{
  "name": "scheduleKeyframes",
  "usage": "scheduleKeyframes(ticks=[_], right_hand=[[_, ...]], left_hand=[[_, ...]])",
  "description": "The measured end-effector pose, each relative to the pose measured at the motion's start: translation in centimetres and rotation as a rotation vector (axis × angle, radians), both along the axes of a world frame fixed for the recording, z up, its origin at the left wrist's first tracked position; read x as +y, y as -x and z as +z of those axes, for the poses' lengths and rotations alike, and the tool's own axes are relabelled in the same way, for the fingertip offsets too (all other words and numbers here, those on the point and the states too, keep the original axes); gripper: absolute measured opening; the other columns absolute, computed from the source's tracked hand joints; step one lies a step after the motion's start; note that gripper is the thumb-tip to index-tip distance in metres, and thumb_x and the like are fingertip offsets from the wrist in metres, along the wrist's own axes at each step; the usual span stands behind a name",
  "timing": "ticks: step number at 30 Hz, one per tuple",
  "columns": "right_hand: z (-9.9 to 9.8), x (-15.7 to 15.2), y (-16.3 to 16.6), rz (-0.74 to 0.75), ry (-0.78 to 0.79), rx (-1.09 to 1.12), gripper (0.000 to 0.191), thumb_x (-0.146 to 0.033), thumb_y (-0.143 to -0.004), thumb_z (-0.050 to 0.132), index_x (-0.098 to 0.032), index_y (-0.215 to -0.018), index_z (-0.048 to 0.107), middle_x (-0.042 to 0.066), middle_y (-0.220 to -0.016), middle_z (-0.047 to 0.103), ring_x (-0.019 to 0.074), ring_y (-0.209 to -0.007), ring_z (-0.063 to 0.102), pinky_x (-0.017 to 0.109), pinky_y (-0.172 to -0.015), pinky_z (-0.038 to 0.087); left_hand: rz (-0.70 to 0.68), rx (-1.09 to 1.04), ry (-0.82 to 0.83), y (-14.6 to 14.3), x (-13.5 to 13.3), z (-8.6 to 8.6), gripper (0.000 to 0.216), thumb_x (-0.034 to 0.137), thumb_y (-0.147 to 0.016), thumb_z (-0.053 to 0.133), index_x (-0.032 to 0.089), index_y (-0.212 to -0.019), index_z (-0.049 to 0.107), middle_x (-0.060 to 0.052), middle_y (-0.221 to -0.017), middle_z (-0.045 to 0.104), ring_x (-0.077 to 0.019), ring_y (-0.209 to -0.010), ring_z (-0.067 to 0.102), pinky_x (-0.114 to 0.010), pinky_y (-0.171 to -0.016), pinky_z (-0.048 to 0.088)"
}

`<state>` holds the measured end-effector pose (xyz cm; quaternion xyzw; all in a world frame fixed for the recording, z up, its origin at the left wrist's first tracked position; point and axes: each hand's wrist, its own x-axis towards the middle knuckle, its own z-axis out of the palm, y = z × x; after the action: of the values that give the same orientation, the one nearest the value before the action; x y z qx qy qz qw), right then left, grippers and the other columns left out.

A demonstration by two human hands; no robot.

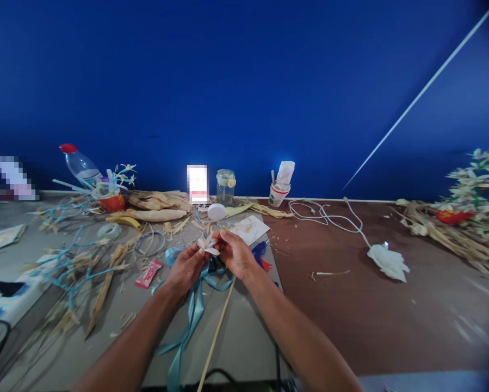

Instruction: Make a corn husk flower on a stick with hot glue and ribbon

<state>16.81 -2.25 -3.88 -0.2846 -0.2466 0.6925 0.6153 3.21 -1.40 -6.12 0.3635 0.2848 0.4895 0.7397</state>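
Note:
Both hands meet over the middle of the table around a small pale flower made of husk petals (207,245). My left hand (186,268) pinches it from the left with curled fingers. My right hand (235,253) pinches it from the right. A thin wooden stick (216,333) runs from under my hands toward the near edge. Light blue ribbon (190,316) trails down below my hands.
Corn husks (154,202), blue-wrapped twigs (70,267), a tape roll (109,231), a red packet (148,273), a bottle (80,166), a jar (226,187), a cup (279,191) and a white cable (329,218) lie about. Husk flowers (468,212) are piled at the right.

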Motion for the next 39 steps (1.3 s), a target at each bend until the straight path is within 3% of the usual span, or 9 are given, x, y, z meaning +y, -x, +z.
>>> scheduleKeyframes(ticks=[5, 17, 25, 31, 39], right_hand=[[0.8, -0.3, 0.0, 0.118, -0.060, -0.062, 0.023, -0.034, -0.061, 0.074, -0.014, -0.069, 0.065, -0.001, -0.061, 0.059, 0.0083, -0.052, 0.046, 0.022, -0.054, 0.037], [0.3, -0.2, 0.4, 0.084, 0.057, -0.031, 0.021, -0.020, -0.052, 0.077, -0.016, -0.054, 0.057, -0.003, -0.053, 0.058, 0.0092, -0.051, 0.049, 0.022, -0.054, 0.039], [1.7, -0.6, -0.6, 0.219, -0.012, -0.151, 0.034, -0.035, -0.055, 0.078, -0.014, -0.079, 0.065, 0.001, -0.065, 0.064, 0.0123, -0.056, 0.056, 0.026, -0.056, 0.043], [2.3, -0.7, -0.9, 0.203, 0.077, -0.291, 0.031, -0.030, -0.048, 0.081, -0.013, -0.062, 0.060, -0.003, -0.053, 0.059, 0.0104, -0.049, 0.054, 0.024, -0.053, 0.042], [1.1, -0.3, -0.5, 0.182, 0.157, -0.360, 0.027, -0.028, -0.051, 0.079, -0.014, -0.056, 0.057, -0.003, -0.047, 0.057, 0.0094, -0.045, 0.051, 0.022, -0.048, 0.038]], left_hand=[[-0.029, -0.007, 0.011, -0.1, -0.1, 0.3, 0.016, 0.019, -0.064, 0.073, 0.013, -0.078, 0.068, -0.001, -0.067, 0.060, -0.0101, -0.062, 0.053, -0.022, -0.063, 0.043], [-0.041, 0.040, -0.018, 0.5, 0.0, -0.4, 0.017, 0.023, -0.062, 0.075, 0.015, -0.074, 0.067, -0.003, -0.069, 0.062, -0.0122, -0.065, 0.054, -0.024, -0.066, 0.043], [-0.112, 0.092, -0.070, 0.4, 0.1, -0.2, 0.019, 0.030, -0.067, 0.072, 0.014, -0.076, 0.068, -0.003, -0.067, 0.059, -0.0136, -0.066, 0.052, -0.026, -0.068, 0.042], [-0.163, 0.211, -0.110, 0.6, 0.1, -0.7, 0.024, 0.034, -0.066, 0.072, 0.013, -0.075, 0.066, -0.003, -0.066, 0.058, -0.0137, -0.065, 0.052, -0.026, -0.065, 0.040], [-0.234, 0.337, -0.170, 1.1, 0.5, -1.5, 0.024, 0.033, -0.069, 0.070, 0.012, -0.077, 0.065, -0.001, -0.067, 0.057, -0.0120, -0.062, 0.049, -0.025, -0.063, 0.038]])
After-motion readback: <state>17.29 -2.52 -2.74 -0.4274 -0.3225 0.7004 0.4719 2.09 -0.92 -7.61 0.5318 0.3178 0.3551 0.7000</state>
